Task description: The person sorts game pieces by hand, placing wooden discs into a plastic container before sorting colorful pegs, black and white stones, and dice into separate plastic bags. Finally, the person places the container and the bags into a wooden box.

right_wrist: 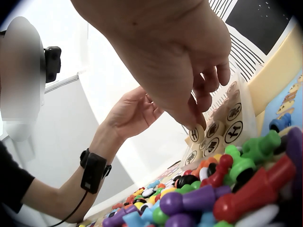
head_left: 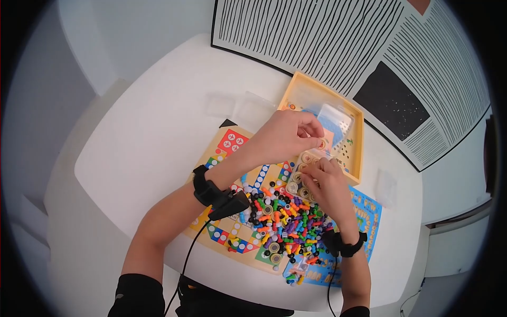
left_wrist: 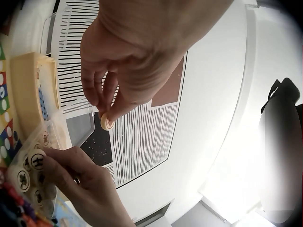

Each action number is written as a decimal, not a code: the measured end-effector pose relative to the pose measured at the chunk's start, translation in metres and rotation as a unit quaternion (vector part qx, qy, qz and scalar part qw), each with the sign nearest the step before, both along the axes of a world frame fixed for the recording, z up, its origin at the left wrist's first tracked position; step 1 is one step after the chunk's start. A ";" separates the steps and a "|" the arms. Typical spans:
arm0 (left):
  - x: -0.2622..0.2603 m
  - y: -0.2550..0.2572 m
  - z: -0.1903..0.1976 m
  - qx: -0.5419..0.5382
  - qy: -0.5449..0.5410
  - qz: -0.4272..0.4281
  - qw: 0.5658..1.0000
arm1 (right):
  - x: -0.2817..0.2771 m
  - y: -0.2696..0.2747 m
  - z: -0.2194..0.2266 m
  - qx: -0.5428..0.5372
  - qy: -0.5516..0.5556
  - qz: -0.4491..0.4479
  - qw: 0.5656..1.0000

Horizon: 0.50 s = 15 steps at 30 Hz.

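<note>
Left hand (left_wrist: 128,61) pinches 1 wooden disc (left_wrist: 107,122) above the clear tray (head_left: 305,174) of discs; right hand (head_left: 330,182) pinches another there. Risk: a loose pinch drops the disc into the pegs (head_left: 285,222).

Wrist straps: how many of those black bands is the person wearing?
2. One black strap sits on the left wrist, with a cable running from it. The other strap is on the right wrist, beside the pile of coloured pieces. None seems hidden.

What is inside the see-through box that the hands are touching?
The clear box holds round wooden discs with black symbols, laid flat in rows. The right hand covers some, so their number stays hidden. The left hand pinches one disc above it.
</note>
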State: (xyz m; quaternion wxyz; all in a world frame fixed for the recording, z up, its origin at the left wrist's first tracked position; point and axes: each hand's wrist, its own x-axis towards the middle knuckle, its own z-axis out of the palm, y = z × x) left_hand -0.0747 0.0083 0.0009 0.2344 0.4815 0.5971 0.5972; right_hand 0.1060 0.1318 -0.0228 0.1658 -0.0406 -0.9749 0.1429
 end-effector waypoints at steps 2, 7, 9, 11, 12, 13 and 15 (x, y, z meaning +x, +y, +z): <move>-0.002 0.000 -0.001 -0.034 -0.017 -0.017 0.999 | 0.001 0.001 -0.001 0.017 0.021 0.002 1.000; 0.007 0.003 -0.014 -0.072 0.091 -0.013 0.993 | 0.020 0.019 0.034 -0.055 0.069 -0.090 0.992; 0.013 0.007 -0.017 -0.108 0.154 -0.017 0.982 | 0.032 0.030 0.043 -0.074 0.082 -0.120 0.987; 0.016 0.008 -0.023 -0.141 0.261 0.000 0.955 | 0.042 0.039 0.046 -0.108 0.096 -0.152 0.978; 0.018 0.009 -0.024 -0.142 0.264 -0.008 0.954 | 0.044 0.042 0.046 -0.108 0.097 -0.148 0.978; 0.018 0.008 -0.025 -0.158 0.281 0.002 0.947 | 0.046 0.043 0.045 -0.111 0.101 -0.155 0.976; 0.019 0.007 -0.027 -0.175 0.302 0.000 0.937 | 0.047 0.043 0.044 -0.114 0.107 -0.135 0.978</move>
